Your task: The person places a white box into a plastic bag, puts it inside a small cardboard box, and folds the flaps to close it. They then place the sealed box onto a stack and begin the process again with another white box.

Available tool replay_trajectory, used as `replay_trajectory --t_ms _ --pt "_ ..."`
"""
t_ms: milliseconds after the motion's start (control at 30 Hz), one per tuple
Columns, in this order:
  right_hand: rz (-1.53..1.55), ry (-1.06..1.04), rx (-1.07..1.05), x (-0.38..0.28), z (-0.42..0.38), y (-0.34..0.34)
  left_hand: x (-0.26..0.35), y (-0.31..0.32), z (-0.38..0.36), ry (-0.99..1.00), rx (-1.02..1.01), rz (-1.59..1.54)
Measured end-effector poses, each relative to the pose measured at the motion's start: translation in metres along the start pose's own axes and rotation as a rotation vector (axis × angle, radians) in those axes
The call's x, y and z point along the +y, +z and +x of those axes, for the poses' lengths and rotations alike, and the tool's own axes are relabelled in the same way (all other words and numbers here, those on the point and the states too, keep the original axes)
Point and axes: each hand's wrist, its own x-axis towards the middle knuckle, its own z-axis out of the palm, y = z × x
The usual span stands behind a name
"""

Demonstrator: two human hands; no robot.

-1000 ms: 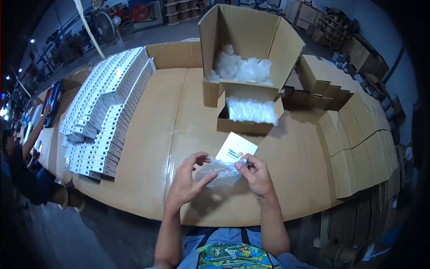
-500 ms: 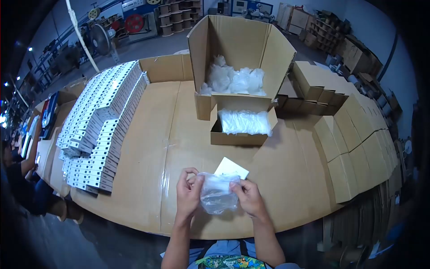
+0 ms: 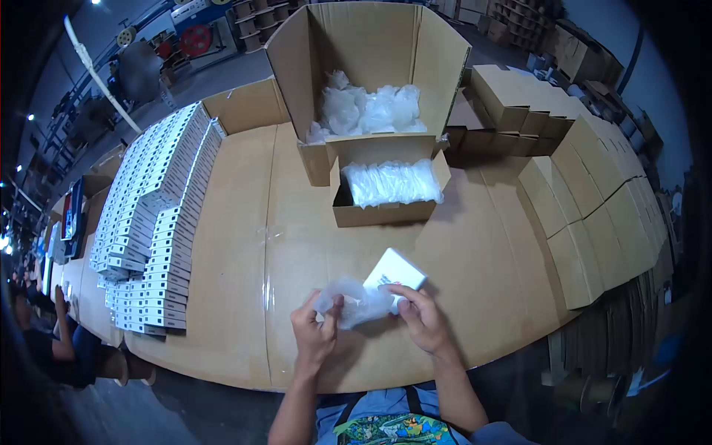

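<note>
A clear plastic bag (image 3: 354, 305) is stretched between my two hands over the front middle of the table. My left hand (image 3: 316, 330) pinches its left side, thumb at the bag's mouth, which gapes in a loop. With thumb and forefinger my right hand (image 3: 423, 320) grips the opposite edge. Just beyond the bag lies a small white box (image 3: 396, 271) with dark and red print on its top; the bag and my right fingertips overlap its near side in this view.
A small carton (image 3: 386, 216) packed with bagged items stands ahead, before a tall open carton (image 3: 363, 44) with loose plastic bags (image 3: 363, 111). Stacked white boxes (image 3: 152, 215) fill the left, brown cartons (image 3: 593, 215) the right. Another person's arm (image 3: 63, 326) shows far left.
The bag's mouth has spread into a loop, and my hands have moved slightly apart. My view has shifted, and more of the white box shows.
</note>
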Motion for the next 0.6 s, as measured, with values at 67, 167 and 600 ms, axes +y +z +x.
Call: replay_trajectory --t_ms 67,167,600 --pt "-0.089 -0.175 0.123 0.028 -0.003 0.002 0.009 0.010 -0.007 -0.085 0.018 0.037" --pt "-0.263 -0.164 0.133 0.032 -0.009 -0.001 0.013 0.017 -0.015 -0.094 -0.036 0.056" --pt "0.037 0.028 0.356 0.011 -0.017 0.017 -0.011 0.001 -0.017 -0.169 -0.034 -0.028"
